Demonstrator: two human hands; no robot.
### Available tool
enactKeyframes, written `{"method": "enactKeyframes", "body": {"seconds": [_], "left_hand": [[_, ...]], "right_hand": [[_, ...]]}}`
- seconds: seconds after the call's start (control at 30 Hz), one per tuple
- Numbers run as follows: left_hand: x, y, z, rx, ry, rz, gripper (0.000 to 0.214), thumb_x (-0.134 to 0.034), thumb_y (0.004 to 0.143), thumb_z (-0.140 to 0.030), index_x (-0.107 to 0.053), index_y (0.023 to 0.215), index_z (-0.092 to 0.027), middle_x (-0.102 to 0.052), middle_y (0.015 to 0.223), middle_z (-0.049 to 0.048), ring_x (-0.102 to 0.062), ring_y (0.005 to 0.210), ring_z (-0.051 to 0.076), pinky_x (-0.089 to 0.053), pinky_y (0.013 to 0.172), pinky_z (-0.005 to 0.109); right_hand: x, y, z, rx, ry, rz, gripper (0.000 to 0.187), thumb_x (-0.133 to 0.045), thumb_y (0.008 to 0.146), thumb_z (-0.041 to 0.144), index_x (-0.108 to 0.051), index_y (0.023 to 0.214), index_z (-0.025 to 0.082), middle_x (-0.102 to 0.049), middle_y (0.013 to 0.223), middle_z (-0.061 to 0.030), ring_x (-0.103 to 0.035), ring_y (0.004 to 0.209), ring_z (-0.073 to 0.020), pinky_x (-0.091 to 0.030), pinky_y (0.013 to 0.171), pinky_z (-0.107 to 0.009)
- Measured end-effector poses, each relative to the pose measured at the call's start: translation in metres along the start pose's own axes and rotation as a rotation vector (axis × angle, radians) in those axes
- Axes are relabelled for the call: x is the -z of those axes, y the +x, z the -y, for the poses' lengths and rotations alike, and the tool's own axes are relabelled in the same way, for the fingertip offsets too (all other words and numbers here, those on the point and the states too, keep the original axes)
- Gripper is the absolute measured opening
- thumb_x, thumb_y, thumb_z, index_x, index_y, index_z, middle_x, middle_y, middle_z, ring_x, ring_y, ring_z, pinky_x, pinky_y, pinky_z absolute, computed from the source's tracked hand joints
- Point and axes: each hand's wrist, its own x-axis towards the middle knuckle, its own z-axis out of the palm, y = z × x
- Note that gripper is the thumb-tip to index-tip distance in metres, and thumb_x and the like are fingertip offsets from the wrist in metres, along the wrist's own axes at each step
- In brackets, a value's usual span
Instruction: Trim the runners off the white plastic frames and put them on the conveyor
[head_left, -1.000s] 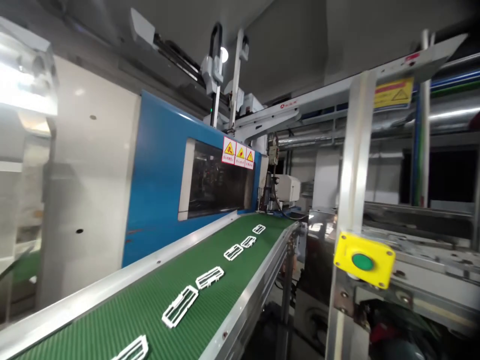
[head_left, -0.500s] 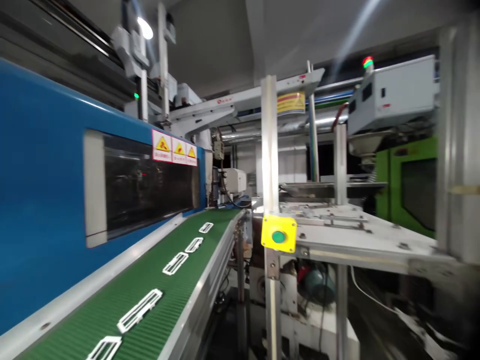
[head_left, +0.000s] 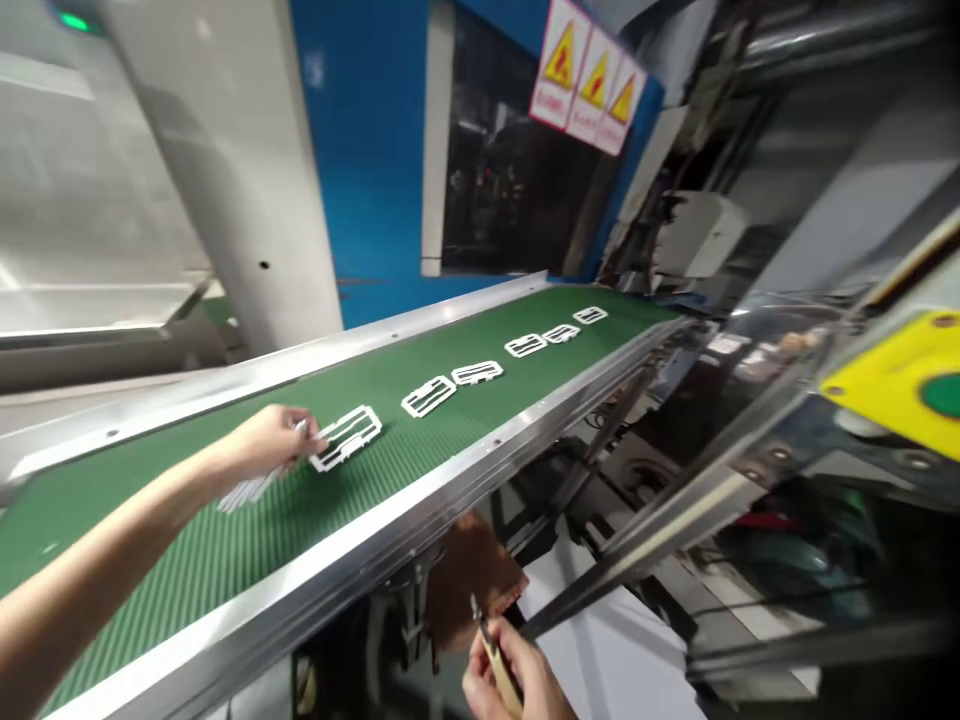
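Note:
My left hand (head_left: pixel 274 440) reaches over the green conveyor belt (head_left: pixel 247 560) with its fingers closed at the end of a white plastic frame (head_left: pixel 367 425). That frame is slightly tilted at the belt; I cannot tell whether it is fully lifted. More thin white pieces (head_left: pixel 247 493), blurred, stick out below the same hand. Several similar white frames (head_left: pixel 429 397) lie in a row farther along the belt. Below the belt's near edge, my right hand (head_left: pixel 517 675) is closed around a hand tool (head_left: pixel 499 665) with a slim metal tip and a yellow-tan handle.
A metal rail (head_left: pixel 420 500) borders the belt on the near side. Behind it stands a blue machine (head_left: pixel 367 150) with a dark window and warning labels (head_left: pixel 587 75). At right is a yellow box (head_left: pixel 900 375) with a green button. A brown carton (head_left: pixel 469 580) sits underneath.
The view has swung down and left toward the belt. Both hands have come into view, the left on a white frame and the right with the tool.

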Motion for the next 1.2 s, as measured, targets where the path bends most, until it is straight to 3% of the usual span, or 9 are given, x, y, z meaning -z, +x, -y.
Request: {"method": "enactKeyframes", "body": {"seconds": [0.1,0.23,0.33,0.4,0.5,0.63,0.77,0.97,1.2], "left_hand": [[0.019,-0.027,-0.029,0.053,0.202,0.041,0.008,-0.064,0.072,-0.004,-0.06,0.065,-0.007,-0.052,0.04,-0.0054,-0.048,0.032,0.007,-0.026,0.036,0.008],[0.027,-0.111,-0.039,0.11,0.296,0.113,0.014,-0.071,0.069,-0.019,-0.062,0.066,-0.009,-0.053,0.047,-0.0025,-0.047,0.035,0.008,-0.03,0.037,0.012],[0.01,-0.176,-0.004,0.222,0.265,0.276,0.014,-0.075,0.061,-0.023,-0.064,0.065,-0.015,-0.055,0.053,-0.0002,-0.048,0.047,0.012,-0.032,0.041,0.015],[-0.005,-0.208,0.032,0.356,0.175,0.282,0.014,-0.075,0.062,-0.026,-0.064,0.064,-0.017,-0.055,0.055,0.0021,-0.045,0.048,0.014,-0.031,0.04,0.018],[-0.016,-0.243,0.087,0.475,-0.023,0.152,0.018,-0.072,0.067,-0.035,-0.066,0.072,-0.018,-0.056,0.056,0.0037,-0.044,0.047,0.014,-0.031,0.041,0.02],[-0.02,-0.28,0.138,0.529,-0.238,-0.073,0.027,-0.066,0.074,-0.042,-0.066,0.087,-0.02,-0.058,0.07,0.0042,-0.049,0.055,0.015,-0.039,0.048,0.022],[-0.034,-0.301,0.154,0.586,-0.292,-0.153,0.029,-0.063,0.076,-0.046,-0.064,0.084,-0.019,-0.057,0.073,0.0027,-0.049,0.058,0.014,-0.041,0.051,0.022],[-0.055,-0.295,0.153,0.608,-0.24,-0.168,0.025,-0.066,0.076,-0.044,-0.062,0.078,-0.019,-0.051,0.054,-0.0031,-0.043,0.049,0.01,-0.034,0.045,0.018],[-0.058,-0.294,0.17,0.642,-0.37,-0.227,0.03,-0.067,0.073,-0.046,-0.055,0.07,-0.019,-0.052,0.053,-0.0027,-0.045,0.046,0.012,-0.035,0.042,0.019]], "right_hand": [[0.01,0.005,0.012,0.137,0.0,0.043,0.03,-0.059,0.075,0.048,-0.051,0.081,0.02,-0.052,0.07,-0.0017,-0.05,0.062,-0.0144,-0.042,0.06,-0.027],[0.024,0.008,0.049,0.267,0.018,0.131,0.023,-0.057,0.081,0.041,-0.05,0.084,0.02,-0.055,0.077,-0.003,-0.049,0.064,-0.0134,-0.041,0.061,-0.026],[0.018,0.013,0.075,0.354,0.041,0.338,0.022,-0.062,0.079,0.036,-0.048,0.083,0.02,-0.056,0.081,-0.0033,-0.048,0.061,-0.0117,-0.041,0.059,-0.026],[0.004,0.015,0.08,0.339,-0.046,0.532,0.021,-0.063,0.078,0.034,-0.049,0.082,0.02,-0.055,0.077,-0.0011,-0.045,0.059,-0.0104,-0.04,0.057,-0.025],[-0.018,0.016,0.064,0.283,-0.183,0.677,0.014,-0.06,0.079,0.029,-0.049,0.08,0.019,-0.049,0.067,0.0027,-0.042,0.057,-0.0092,-0.036,0.054,-0.023],[-0.034,0.016,0.026,0.217,-0.192,0.639,0.014,-0.058,0.08,0.028,-0.047,0.078,0.019,-0.05,0.069,0.0025,-0.046,0.062,-0.0098,-0.036,0.058,-0.023],[-0.035,0.017,0.005,0.178,-0.182,0.637,0.016,-0.058,0.081,0.03,-0.047,0.08,0.019,-0.051,0.072,0.0021,-0.051,0.066,-0.0112,-0.039,0.061,-0.024],[-0.034,0.015,-0.001,0.142,-0.146,0.634,0.019,-0.061,0.079,0.031,-0.046,0.08,0.019,-0.05,0.071,0.003,-0.055,0.067,-0.0119,-0.04,0.06,-0.023],[-0.028,0.024,-0.01,0.012,0.226,0.725,0.023,-0.053,0.086,0.039,-0.046,0.081,0.018,-0.056,0.063,0.0013,-0.058,0.061,-0.012,-0.043,0.055,-0.023]]}}
